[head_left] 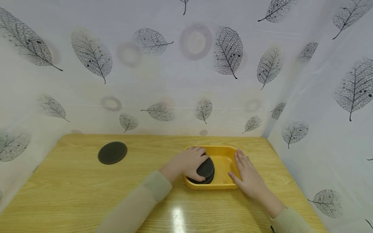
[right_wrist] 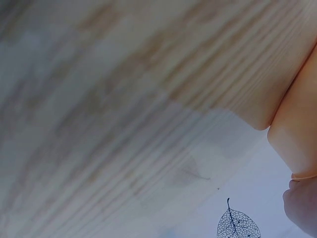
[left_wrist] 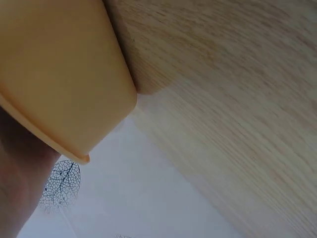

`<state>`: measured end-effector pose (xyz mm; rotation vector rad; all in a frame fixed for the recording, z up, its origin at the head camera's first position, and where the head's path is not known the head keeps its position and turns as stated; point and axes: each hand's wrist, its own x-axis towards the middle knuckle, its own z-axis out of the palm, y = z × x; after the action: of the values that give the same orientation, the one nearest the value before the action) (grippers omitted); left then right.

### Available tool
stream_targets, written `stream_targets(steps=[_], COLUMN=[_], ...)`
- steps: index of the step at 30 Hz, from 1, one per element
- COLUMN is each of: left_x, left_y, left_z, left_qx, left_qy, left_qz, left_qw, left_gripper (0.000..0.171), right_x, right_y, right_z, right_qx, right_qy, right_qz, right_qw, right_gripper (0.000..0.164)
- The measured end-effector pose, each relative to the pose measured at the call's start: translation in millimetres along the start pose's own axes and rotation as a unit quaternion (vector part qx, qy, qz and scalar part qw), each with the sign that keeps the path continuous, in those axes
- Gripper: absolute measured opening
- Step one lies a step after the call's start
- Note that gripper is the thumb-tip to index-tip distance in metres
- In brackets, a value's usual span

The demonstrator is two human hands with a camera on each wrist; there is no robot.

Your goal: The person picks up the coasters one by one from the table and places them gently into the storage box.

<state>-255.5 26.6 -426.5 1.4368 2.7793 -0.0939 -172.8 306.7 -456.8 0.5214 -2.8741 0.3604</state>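
Note:
My left hand (head_left: pixel 187 161) reaches over the left rim of a yellow plastic tray (head_left: pixel 218 186) and grips a black round coaster (head_left: pixel 207 167) from above, thumb near the front and fingers toward the back. Under it, at least one more dark disc shows at the edge inside the tray. Along the tray's right rim lies my right hand (head_left: pixel 249 176), its fingers straight and the thumb reaching inside. In the left wrist view the tray's outer wall (left_wrist: pixel 69 74) fills the upper left, while the right wrist view catches the wall (right_wrist: pixel 297 124) at its right edge.
Another black round coaster (head_left: pixel 112 152) lies flat on the wood-grain table (head_left: pixel 87 191), well left of the tray. A pale sheet with leaf prints (head_left: pixel 175 81) rises behind the table and along its right side.

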Motion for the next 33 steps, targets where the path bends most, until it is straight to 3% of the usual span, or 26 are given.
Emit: stream_targets(steps=[18, 33], left_x=[0.7, -8.4], left_y=[3.1, -2.8], left_z=[7.8, -3.0], left_qx=[-0.003, -0.017], left_qy=[-0.027, -0.005], left_qz=[-0.009, -0.005], left_qw=[0.9996, 0.9998], left_gripper=[0.085, 0.065], right_x=[-1, -2], right_y=[-2, -3], right_z=[-1, -2], right_qx=[0.0, 0.003], right_qy=[0.003, 0.003], right_qz=[-0.001, -0.002], right_qw=[1.0, 1.0], right_gripper=[0.08, 0.08])
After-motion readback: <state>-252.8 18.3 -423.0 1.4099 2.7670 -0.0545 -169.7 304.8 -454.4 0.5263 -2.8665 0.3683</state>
